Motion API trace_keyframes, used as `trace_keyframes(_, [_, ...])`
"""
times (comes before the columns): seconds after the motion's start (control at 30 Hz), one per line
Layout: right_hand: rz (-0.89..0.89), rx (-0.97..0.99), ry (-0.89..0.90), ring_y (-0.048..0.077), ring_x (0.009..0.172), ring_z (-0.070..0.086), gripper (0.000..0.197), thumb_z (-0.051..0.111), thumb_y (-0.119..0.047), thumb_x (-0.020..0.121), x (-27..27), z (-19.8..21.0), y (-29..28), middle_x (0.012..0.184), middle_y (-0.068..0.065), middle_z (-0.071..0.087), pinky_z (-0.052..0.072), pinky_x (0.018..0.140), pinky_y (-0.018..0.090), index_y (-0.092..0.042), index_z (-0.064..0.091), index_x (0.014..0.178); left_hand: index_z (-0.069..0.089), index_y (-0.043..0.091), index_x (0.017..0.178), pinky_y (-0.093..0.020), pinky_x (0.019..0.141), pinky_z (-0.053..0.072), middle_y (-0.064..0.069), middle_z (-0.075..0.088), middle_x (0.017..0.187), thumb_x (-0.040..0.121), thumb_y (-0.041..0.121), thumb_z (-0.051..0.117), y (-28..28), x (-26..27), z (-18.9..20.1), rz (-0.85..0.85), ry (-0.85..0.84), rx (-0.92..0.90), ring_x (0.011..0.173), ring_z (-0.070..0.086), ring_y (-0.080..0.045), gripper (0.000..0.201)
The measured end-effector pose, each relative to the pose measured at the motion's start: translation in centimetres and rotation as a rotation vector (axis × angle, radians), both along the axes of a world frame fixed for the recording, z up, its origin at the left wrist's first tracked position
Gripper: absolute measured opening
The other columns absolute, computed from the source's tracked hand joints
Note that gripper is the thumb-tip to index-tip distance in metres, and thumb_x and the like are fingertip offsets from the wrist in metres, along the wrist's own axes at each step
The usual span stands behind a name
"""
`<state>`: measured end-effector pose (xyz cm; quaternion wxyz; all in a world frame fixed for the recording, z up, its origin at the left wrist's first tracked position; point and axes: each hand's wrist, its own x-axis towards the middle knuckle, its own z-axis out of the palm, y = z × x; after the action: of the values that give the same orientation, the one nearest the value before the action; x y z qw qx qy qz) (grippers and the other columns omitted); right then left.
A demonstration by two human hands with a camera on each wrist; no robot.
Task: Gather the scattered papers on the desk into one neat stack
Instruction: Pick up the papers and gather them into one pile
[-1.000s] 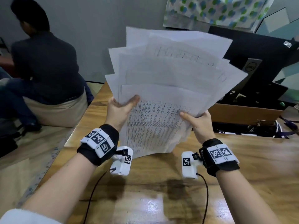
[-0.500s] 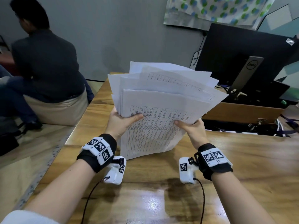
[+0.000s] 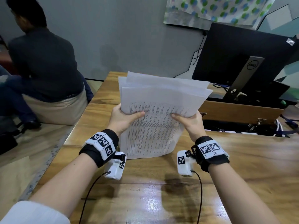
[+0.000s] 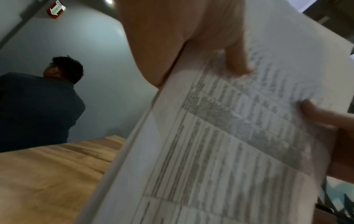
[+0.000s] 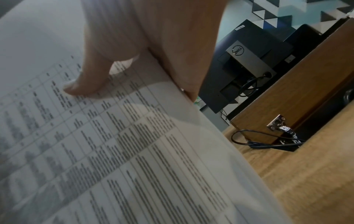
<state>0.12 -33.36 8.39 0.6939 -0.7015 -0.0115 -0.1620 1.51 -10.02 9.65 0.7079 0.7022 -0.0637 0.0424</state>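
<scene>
A bundle of white printed papers (image 3: 155,113) stands nearly upright with its lower edge on the wooden desk (image 3: 242,167). My left hand (image 3: 124,118) grips its left side, thumb across the front sheet. My right hand (image 3: 189,121) grips the right side the same way. The sheets' top edges are still slightly stepped. In the left wrist view the papers (image 4: 220,144) fill the frame under my left hand's thumb (image 4: 235,60). In the right wrist view the printed sheet (image 5: 114,144) lies under my right hand's thumb (image 5: 90,78). The fingers behind the papers are hidden.
A black Dell monitor (image 3: 242,59) stands at the back right behind a raised wooden flap (image 3: 239,110) over a cable well. A person in a dark shirt (image 3: 43,62) sits at the left, back turned. The desk's left edge (image 3: 71,139) drops to the floor.
The papers have come down from a raised, fanned spread to the desk, and the sheets have slid together into a tighter bundle. Both hands moved lower with them.
</scene>
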Motion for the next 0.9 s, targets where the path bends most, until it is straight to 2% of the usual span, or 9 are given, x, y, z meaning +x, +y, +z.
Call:
trace_keyframes(0.07, [-0.046, 0.005, -0.006, 0.001, 0.078, 0.069, 0.029, 0.077, 0.003, 0.068, -0.2, 0.3, 0.4, 0.091, -0.001, 0.07, 0.055, 0.068, 0.019, -0.012, 0.066, 0.091, 0.063, 0.002, 0.108, -0.023, 0.082, 0.056, 0.008, 0.066, 0.088, 0.068, 0.008, 0.077, -0.2, -0.1, 0.1, 0.032, -0.023, -0.011, 0.084, 0.062, -0.001, 0.042])
trace_keyframes(0.27, [-0.132, 0.077, -0.119, 0.008, 0.08, 0.068, 0.031, 0.076, 0.004, 0.069, -0.2, 1.5, 0.8, 0.091, 0.0, 0.069, 0.056, 0.069, 0.02, -0.014, 0.062, 0.09, 0.06, 0.012, 0.107, -0.016, 0.078, 0.056, 0.01, 0.067, 0.093, 0.072, 0.006, 0.075, -0.4, -0.4, 2.8, 0.036, -0.156, -0.096, 0.079, 0.068, 0.007, 0.039])
trace_keyframes(0.43, [-0.058, 0.041, -0.025, 0.0, 0.074, 0.07, 0.034, 0.075, 0.005, 0.069, -1.2, 0.3, 0.9, 0.092, 0.001, 0.068, 0.056, 0.066, 0.017, -0.007, 0.06, 0.098, 0.052, 0.036, 0.111, -0.021, 0.103, 0.043, 0.015, 0.059, 0.113, 0.075, 0.017, 0.074, 0.0, -0.4, 5.9, 0.102, -0.396, -0.07, 0.109, 0.058, 0.003, 0.046])
trace_keyframes(0.5, [-0.054, 0.058, -0.029, -0.001, 0.073, 0.07, 0.04, 0.074, 0.007, 0.069, -1.4, 0.5, 1.1, 0.092, 0.003, 0.068, 0.056, 0.065, 0.016, -0.001, 0.058, 0.105, 0.055, 0.033, 0.11, -0.005, 0.093, 0.038, 0.023, 0.06, 0.108, 0.079, 0.019, 0.071, -0.1, -0.2, 7.3, 0.142, -0.477, -0.023, 0.1, 0.055, 0.014, 0.037])
trace_keyframes(0.57, [-0.055, 0.07, -0.044, -0.001, 0.072, 0.07, 0.04, 0.073, 0.01, 0.07, -1.7, 0.7, 1.1, 0.091, 0.002, 0.068, 0.056, 0.064, 0.016, -0.002, 0.057, 0.104, 0.064, 0.027, 0.088, -0.006, 0.078, 0.044, 0.025, 0.068, 0.078, 0.08, 0.015, 0.07, -0.4, 0.1, 8.1, 0.137, -0.482, -0.09, 0.075, 0.06, 0.011, 0.016])
trace_keyframes(0.63, [-0.061, 0.074, -0.053, 0.0, 0.073, 0.07, 0.041, 0.072, 0.011, 0.07, -2.1, 0.6, 1.0, 0.088, 0.0, 0.07, 0.055, 0.064, 0.015, -0.001, 0.057, 0.105, 0.063, 0.026, 0.072, -0.008, 0.073, 0.045, 0.023, 0.067, 0.064, 0.079, 0.013, 0.07, -0.3, 0.3, 7.9, 0.156, -0.464, -0.074, 0.067, 0.059, 0.01, 0.016])
trace_keyframes(0.77, [-0.037, 0.064, -0.023, 0.002, 0.078, 0.071, 0.035, 0.074, 0.009, 0.068, -2.6, -0.6, 0.6, 0.078, -0.011, 0.076, 0.055, 0.065, 0.016, -0.01, 0.062, 0.096, 0.06, 0.022, 0.064, -0.008, 0.071, 0.044, 0.008, 0.066, 0.078, 0.075, 0.021, 0.06, 0.5, -0.4, 5.3, 0.146, -0.397, -0.065, 0.072, 0.058, 0.005, 0.011])
trace_keyframes(0.87, [-0.005, -0.006, 0.032, 0.001, 0.079, 0.07, 0.036, 0.076, 0.006, 0.068, -2.7, -1.7, 0.9, 0.083, -0.008, 0.074, 0.054, 0.064, 0.015, -0.011, 0.065, 0.097, 0.052, 0.025, 0.08, -0.009, 0.077, 0.044, 0.006, 0.067, 0.092, 0.077, 0.032, 0.055, 1.0, -1.0, 4.0, 0.133, -0.391, -0.102, 0.085, 0.061, 0.004, 0.008])
trace_keyframes(0.9, [0.0, -0.03, 0.043, 0.002, 0.079, 0.069, 0.036, 0.075, 0.006, 0.068, -2.6, -2.0, 1.1, 0.088, -0.006, 0.072, 0.054, 0.063, 0.014, -0.009, 0.064, 0.099, 0.048, 0.029, 0.093, -0.014, 0.085, 0.045, 0.006, 0.067, 0.096, 0.077, 0.04, 0.059, 1.1, -1.2, 3.8, 0.117, -0.39, -0.106, 0.093, 0.062, 0.001, 0.022])
